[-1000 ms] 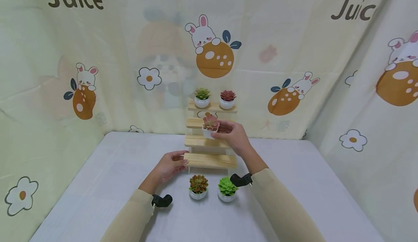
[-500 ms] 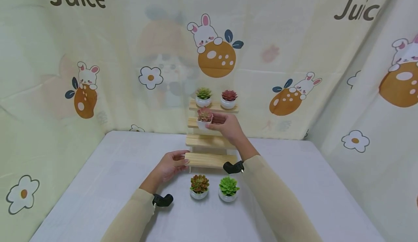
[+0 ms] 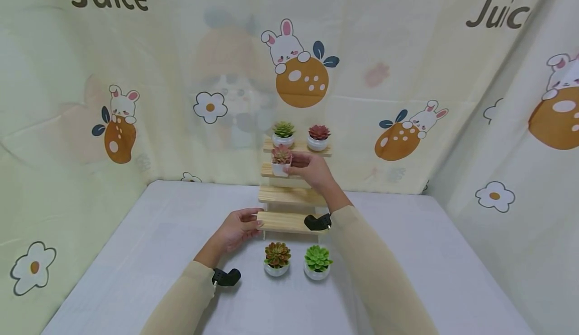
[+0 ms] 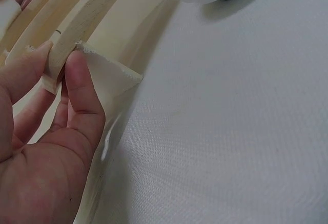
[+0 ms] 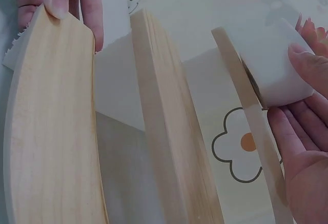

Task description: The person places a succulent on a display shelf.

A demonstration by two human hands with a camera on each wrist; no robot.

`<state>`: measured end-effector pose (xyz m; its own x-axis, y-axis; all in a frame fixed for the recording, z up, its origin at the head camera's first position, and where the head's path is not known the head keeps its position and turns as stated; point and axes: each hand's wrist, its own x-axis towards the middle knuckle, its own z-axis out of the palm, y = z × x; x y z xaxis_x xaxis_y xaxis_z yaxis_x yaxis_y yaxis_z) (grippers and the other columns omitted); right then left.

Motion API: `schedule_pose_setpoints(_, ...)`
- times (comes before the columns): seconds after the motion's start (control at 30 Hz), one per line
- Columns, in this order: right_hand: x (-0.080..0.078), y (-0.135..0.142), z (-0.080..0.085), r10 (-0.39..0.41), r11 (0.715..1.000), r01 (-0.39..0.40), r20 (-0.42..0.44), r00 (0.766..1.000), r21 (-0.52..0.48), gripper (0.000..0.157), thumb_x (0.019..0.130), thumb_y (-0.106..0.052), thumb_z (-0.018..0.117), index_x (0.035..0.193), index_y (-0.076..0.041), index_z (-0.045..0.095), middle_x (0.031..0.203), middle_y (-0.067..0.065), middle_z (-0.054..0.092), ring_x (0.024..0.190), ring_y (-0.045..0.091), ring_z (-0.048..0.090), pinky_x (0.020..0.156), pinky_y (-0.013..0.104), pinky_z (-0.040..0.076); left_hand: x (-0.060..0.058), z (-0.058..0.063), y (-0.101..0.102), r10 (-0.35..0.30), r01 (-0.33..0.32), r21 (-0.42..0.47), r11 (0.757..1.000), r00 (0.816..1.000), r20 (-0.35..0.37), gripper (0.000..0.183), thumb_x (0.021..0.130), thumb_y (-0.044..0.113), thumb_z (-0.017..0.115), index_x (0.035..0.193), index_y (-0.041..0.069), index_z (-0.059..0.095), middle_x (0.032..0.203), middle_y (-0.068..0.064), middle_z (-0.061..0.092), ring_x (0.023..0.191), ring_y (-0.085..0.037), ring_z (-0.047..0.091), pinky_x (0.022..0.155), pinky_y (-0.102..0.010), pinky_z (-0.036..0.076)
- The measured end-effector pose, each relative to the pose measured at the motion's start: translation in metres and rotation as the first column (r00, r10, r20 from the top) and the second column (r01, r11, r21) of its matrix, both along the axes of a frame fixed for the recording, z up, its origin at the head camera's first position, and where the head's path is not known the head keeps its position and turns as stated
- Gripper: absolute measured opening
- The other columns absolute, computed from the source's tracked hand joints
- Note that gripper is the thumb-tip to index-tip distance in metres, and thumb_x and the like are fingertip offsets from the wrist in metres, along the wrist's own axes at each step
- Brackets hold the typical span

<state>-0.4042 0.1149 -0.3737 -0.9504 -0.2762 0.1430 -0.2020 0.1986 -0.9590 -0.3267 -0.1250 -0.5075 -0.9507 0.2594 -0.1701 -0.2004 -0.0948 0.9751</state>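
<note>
A pink succulent in a white pot (image 3: 280, 169) is at the left end of the second-highest step of a wooden tiered stand (image 3: 289, 194). My right hand (image 3: 312, 169) pinches that pot from its right side, thumb in front. In the right wrist view the pot's base (image 5: 279, 65) is against or just over the narrow board; I cannot tell whether its weight rests there. My left hand (image 3: 236, 230) grips the left end of the lowest board (image 3: 285, 221). The left wrist view has its thumb and fingers (image 4: 84, 88) on either side of that board end.
On the top step stand a green succulent (image 3: 283, 130) and a dark red one (image 3: 318, 133). In front of the stand, a reddish-brown succulent (image 3: 277, 254) and a bright green one (image 3: 317, 258) sit on the white table (image 3: 172, 234). A printed curtain (image 3: 167, 64) hangs behind.
My right hand has carried the pink succulent leftward and up, from in front of the middle boards to the left end of the second-highest step. The left hand keeps its grip on the lowest board.
</note>
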Motion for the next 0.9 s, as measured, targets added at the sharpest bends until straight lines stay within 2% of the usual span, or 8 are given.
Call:
schedule_pose_setpoints(0.3, -0.0085, -0.0014, -0.0006, -0.018, 1.0, 0.019, 0.045, 0.999, -0.006, 0.054, 0.089, -0.013, 0.081, 0.139, -0.006, 0.063, 0.135, 0.015, 0.068, 0.126, 0.028, 0.064, 0.106, 0.044, 0.053, 0.0014, 0.0002, -0.0003, -0.023, 0.023, 0.002, 1.0, 0.999, -0.027, 0.053, 0.097, 0.001, 0.066, 0.147, -0.003, 0.049, 0.127, -0.019, 0.064, 0.096, -0.015, 0.069, 0.081, -0.027, 0.06)
schedule_pose_setpoints(0.7, -0.0091, -0.0021, -0.0021, -0.004, 0.999, 0.006, 0.057, 0.998, -0.032, 0.056, 0.09, -0.006, 0.079, 0.142, -0.002, 0.059, 0.137, 0.019, 0.065, 0.127, 0.03, 0.064, 0.103, 0.039, 0.055, 0.0019, 0.0013, -0.0004, -0.011, 0.011, -0.01, 1.0, 1.0, -0.017, 0.052, 0.097, 0.0, 0.067, 0.147, -0.003, 0.051, 0.124, -0.017, 0.065, 0.094, -0.015, 0.069, 0.081, -0.027, 0.06)
schedule_pose_setpoints(0.9, -0.0088, -0.0012, -0.0017, -0.001, 1.0, 0.002, 0.069, 0.998, -0.025, 0.056, 0.09, -0.007, 0.079, 0.142, -0.002, 0.059, 0.138, 0.019, 0.065, 0.129, 0.03, 0.063, 0.106, 0.041, 0.054, 0.0026, 0.0017, -0.0003, -0.018, 0.018, -0.011, 1.0, 1.0, -0.023, 0.054, 0.097, 0.0, 0.067, 0.148, -0.004, 0.049, 0.121, -0.015, 0.066, 0.093, -0.014, 0.069, 0.08, -0.027, 0.06)
